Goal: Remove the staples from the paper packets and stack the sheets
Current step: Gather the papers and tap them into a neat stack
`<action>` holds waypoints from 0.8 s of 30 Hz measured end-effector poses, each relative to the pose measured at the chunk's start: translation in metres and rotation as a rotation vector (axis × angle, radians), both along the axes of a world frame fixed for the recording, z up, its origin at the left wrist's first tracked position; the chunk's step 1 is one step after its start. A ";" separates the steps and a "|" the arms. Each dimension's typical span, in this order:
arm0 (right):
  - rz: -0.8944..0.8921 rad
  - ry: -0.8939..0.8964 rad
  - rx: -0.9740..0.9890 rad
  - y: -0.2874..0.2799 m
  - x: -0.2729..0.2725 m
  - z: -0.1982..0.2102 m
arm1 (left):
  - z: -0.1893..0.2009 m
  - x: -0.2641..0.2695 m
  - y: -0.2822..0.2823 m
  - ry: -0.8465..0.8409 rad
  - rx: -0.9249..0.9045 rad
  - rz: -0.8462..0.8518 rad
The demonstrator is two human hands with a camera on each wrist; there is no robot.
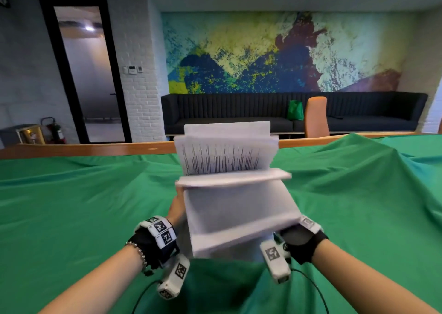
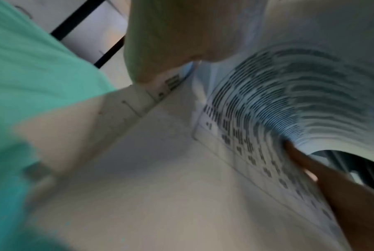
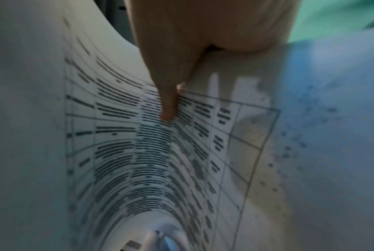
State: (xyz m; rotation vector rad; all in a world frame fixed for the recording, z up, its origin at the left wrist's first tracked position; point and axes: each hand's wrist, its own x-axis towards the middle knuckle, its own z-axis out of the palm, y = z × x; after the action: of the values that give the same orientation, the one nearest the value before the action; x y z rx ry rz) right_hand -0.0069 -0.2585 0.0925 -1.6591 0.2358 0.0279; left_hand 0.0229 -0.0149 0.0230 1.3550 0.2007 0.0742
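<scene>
Curling in both hands (image 1: 178, 208), a printed paper packet (image 1: 229, 160) fans above green cloth (image 1: 83, 194)

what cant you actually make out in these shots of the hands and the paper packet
- Right hand: in the head view the paper packet covers its fingers.
- Left hand: same view, fingertips hidden behind the packet's edge.
- Printed table text: too blurred to read in either wrist view.
- Staple: a thin dark line near the corner in the left wrist view, too blurred to confirm.
</scene>
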 end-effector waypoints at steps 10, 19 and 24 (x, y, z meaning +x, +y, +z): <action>0.337 0.474 0.019 -0.028 0.007 -0.093 | -0.030 -0.049 -0.004 0.469 0.119 -0.333; 0.391 0.389 -0.619 -0.040 0.004 -0.109 | -0.044 -0.071 0.014 0.433 0.768 -0.290; 0.494 0.342 -0.934 -0.036 -0.019 -0.088 | -0.048 -0.077 0.018 0.491 1.114 -0.448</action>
State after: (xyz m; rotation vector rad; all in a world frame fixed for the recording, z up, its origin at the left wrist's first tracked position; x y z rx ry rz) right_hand -0.0263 -0.2948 0.0048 -2.6083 0.0838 0.6637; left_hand -0.0545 0.0035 -0.0247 2.4881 0.2751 -0.6152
